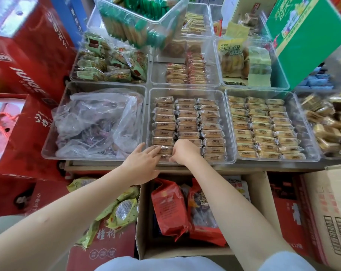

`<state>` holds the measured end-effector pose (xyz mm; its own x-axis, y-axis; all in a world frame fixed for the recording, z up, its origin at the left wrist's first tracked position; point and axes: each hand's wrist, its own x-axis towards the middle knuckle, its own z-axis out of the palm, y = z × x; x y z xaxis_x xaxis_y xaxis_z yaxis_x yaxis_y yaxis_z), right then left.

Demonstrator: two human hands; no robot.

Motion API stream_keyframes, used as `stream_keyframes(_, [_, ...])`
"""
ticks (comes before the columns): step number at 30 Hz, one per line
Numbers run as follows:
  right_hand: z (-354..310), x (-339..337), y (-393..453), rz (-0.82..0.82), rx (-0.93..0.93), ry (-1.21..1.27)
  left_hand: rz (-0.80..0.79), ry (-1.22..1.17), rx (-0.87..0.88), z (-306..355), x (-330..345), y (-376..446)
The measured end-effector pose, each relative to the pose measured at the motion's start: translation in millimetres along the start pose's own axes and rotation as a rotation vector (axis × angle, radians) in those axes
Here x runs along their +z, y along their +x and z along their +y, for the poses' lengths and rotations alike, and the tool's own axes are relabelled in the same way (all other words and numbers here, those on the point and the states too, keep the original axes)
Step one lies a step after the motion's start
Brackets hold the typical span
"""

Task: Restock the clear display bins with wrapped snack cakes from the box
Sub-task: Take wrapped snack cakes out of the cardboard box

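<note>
My left hand [144, 163] lies with straight fingers on the wrapped snack cakes [163, 149] at the near-left corner of the middle clear bin [231, 132], pressing them flat and clasping nothing. Just beside it, my right hand [182, 151] has its fingers curled down over the cakes at the bin's near edge; it seems to be pinching one wrapper end, though which cake I cannot tell.

These cakes look light and soft inside slick film, so I judge a hard squeeze would crush them, while a loose one would let the wrapper slide. I would take each by its long sides, or by the crimped end when only nudging it into line.

The three columns are nearly full. Below the bin's near edge the cardboard box [141, 212] stands open with red packets inside.
</note>
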<state>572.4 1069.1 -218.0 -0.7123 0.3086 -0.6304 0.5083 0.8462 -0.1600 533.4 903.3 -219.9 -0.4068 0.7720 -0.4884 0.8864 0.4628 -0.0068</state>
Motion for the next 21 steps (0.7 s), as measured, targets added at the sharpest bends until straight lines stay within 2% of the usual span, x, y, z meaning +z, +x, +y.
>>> stream_keyframes(4, [16, 6, 1, 0.072, -0.068, 0.288, 0.064, -0.071, 0.033, -8, 1, -4])
stream_keyframes(7, [19, 13, -1, 0.112, -0.05, 0.425, 0.087, -0.147, 0.043, -11, 3, -4])
stream_keyframes(9, [18, 16, 1, 0.119, -0.028, 0.399, 0.059, -0.126, 0.045, -9, 5, 0])
stream_keyframes(14, [12, 12, 2, 0.156, -0.057, 0.152, 0.065, -0.058, 0.025, -2, 7, 6])
stream_keyframes(18, [14, -1, 5, 0.396, -0.054, 0.3, 0.053, -0.006, 0.017, 1, 3, 8])
stream_keyframes(21, [8, -6, 15, 0.394, -0.037, 0.272, 0.111, -0.005, -0.007, 2, -2, 15])
